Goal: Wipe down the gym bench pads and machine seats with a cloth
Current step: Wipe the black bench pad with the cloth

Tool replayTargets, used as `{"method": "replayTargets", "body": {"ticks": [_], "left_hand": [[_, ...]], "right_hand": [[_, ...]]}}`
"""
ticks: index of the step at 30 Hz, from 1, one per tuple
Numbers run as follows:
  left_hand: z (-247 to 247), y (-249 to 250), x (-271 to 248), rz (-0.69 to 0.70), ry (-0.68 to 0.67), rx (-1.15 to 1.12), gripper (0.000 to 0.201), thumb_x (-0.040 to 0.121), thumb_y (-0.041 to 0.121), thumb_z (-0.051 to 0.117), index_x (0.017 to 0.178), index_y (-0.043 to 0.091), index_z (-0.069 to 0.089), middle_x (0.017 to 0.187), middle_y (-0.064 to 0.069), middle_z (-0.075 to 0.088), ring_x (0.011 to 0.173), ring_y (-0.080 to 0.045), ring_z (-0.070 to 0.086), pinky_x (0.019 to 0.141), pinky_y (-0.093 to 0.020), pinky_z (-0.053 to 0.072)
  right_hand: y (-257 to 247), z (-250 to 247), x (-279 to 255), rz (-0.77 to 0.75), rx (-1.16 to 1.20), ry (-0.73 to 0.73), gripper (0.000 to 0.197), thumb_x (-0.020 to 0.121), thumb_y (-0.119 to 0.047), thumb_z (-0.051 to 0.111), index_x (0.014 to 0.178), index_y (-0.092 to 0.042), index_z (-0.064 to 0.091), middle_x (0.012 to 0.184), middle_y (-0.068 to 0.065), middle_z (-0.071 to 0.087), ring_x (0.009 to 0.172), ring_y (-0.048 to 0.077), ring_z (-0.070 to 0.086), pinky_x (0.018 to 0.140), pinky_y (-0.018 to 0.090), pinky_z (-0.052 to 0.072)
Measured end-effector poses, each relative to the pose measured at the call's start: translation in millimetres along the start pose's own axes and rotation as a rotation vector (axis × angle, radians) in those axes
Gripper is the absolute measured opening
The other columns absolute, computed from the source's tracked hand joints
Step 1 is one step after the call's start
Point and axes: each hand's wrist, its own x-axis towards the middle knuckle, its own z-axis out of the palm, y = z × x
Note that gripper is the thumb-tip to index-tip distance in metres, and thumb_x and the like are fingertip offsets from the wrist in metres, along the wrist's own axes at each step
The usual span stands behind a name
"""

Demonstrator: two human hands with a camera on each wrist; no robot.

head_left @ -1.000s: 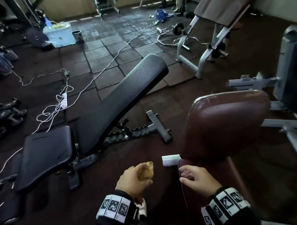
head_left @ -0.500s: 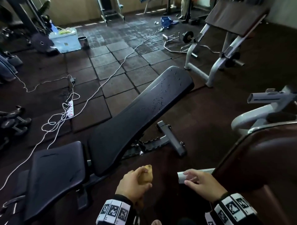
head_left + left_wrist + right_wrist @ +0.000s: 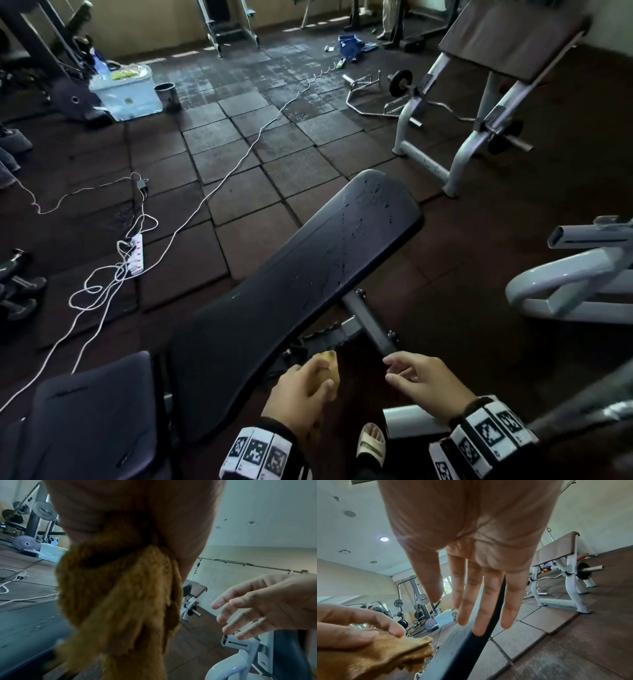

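Far left of the head view: dumbbells (image 3: 17, 281) on dark rubber floor tiles (image 3: 239, 164), then a tangle of white cable (image 3: 102, 291) running into a power strip (image 3: 136, 255). Upper left: translucent plastic bin (image 3: 128, 92) with a small metal cup (image 3: 165, 92) beside it. Centre: black bench backrest pad (image 3: 291, 301), long, rounded at the top, inclined, textured vinyl speckled with water droplets; the flat seat pad (image 3: 92, 418) sits lower left, just beside it. The bench's black steel foot bar (image 3: 371, 325) pokes out under the backrest. Bottom centre: left hand (image 3: 301, 390) is clenched round a bunched mustard-yellow cloth (image 3: 329, 368), fuzzy terry texture, hanging from the fist in the left wrist view, just right of the backrest's lower edge and not touching it. Right hand (image 3: 426, 378) beside it holds nothing, fingers loose and spread. Upper right: white tube-frame curl bench (image 3: 479, 113) with brown pad, barbell (image 3: 400, 84) on the floor next to it. Right edge: grey-white machine frame (image 3: 565, 284).
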Motion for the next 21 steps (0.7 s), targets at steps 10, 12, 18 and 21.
{"method": "replayTargets", "body": {"ticks": [10,12,18,21], "left_hand": [[-16,82,126,0.14,0.037,-0.214,0.046,0.093,0.025,0.054,0.136,0.028,0.037,0.126,0.003,0.055,0.115,-0.014,0.053,0.1,-0.032,0.043],[-20,99,149,0.173,-0.023,-0.263,0.048,0.093,0.022,0.055,0.136,0.029,0.035,0.125,0.002,0.056,0.111,-0.012,0.056,0.097,-0.029,0.046],[-37,135,218,0.27,-0.193,-0.335,0.059,0.085,0.013,0.056,0.137,0.026,0.031,0.116,0.009,0.057,0.093,0.0,0.059,0.073,-0.007,0.046],[-48,145,248,0.263,-0.288,-0.428,0.068,0.079,0.019,0.056,0.14,0.023,0.027,0.129,0.002,0.055,0.106,-0.015,0.06,0.088,-0.031,0.053]], "right_hand": [[-13,-57,102,-0.023,0.121,0.121,0.025,0.094,-0.025,0.054,0.116,-0.02,0.064,0.105,-0.01,0.066,0.089,-0.002,0.061,0.081,0.007,0.044],[-17,-62,120,0.013,0.184,0.17,0.03,0.096,-0.028,0.05,0.122,-0.018,0.061,0.112,-0.009,0.064,0.096,-0.005,0.058,0.083,0.002,0.04],[-32,-82,172,0.165,0.329,0.347,0.043,0.093,-0.037,0.051,0.132,-0.017,0.051,0.117,-0.003,0.061,0.111,0.009,0.056,0.085,0.011,0.038],[-39,-94,193,0.211,0.289,0.434,0.044,0.091,-0.029,0.058,0.132,-0.015,0.049,0.118,0.002,0.061,0.113,0.015,0.056,0.089,0.019,0.04]]}}
